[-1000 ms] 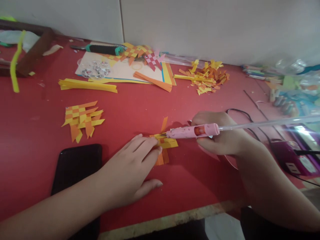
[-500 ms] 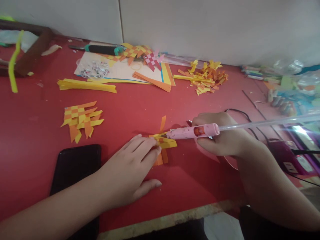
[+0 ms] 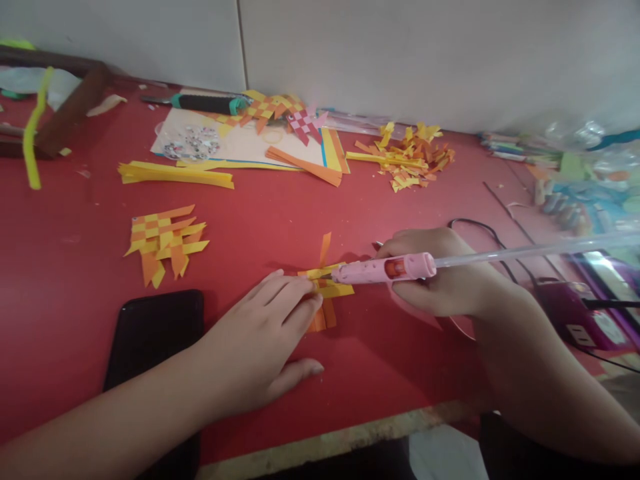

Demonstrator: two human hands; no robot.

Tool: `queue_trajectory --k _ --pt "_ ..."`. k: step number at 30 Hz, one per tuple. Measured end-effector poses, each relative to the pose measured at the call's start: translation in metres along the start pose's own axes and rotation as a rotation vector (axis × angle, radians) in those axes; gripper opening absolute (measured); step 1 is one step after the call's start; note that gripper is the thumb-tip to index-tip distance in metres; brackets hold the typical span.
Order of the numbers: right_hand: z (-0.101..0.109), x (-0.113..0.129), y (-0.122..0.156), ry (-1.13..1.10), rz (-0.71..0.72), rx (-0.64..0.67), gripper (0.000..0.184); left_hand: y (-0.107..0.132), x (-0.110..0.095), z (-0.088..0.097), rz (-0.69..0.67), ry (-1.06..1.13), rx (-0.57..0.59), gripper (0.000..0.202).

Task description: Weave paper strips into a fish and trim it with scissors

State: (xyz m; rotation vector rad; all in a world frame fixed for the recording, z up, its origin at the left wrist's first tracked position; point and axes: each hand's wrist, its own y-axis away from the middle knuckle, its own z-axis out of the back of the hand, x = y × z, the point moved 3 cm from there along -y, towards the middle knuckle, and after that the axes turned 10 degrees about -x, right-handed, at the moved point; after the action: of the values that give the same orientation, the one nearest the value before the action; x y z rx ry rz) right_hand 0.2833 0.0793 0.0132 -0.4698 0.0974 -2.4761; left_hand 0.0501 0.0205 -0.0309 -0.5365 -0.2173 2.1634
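My right hand is closed round a pink glue gun with a clear glue stick sticking out behind. Its nozzle touches a small weave of yellow and orange paper strips on the red table. My left hand lies flat with fingers stretched out, fingertips pressing the left side of the weave. Part of the weave is hidden under those fingers.
A black phone lies under my left forearm. A finished woven fish sits at the left, yellow strips behind it. Paper scraps, a craft knife, googly eyes and a purple power strip lie around.
The glue gun has slid slightly to the left along the weave. My left hand has stayed in place.
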Motion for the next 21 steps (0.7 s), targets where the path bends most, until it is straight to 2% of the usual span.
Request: queue_trajectory --k 7,21 --pt "-0.0005 -0.0019 0.0019 -0.1 0.028 -0.057 0.018 0.0006 -0.0001 0.0005 -0.005 0.007 -0.01 0.06" --pt "-0.0009 -0.0019 0.0022 -0.031 0.025 -0.064 0.018 0.002 0.0004 0.0004 0.002 0.017 -0.007 0.06"
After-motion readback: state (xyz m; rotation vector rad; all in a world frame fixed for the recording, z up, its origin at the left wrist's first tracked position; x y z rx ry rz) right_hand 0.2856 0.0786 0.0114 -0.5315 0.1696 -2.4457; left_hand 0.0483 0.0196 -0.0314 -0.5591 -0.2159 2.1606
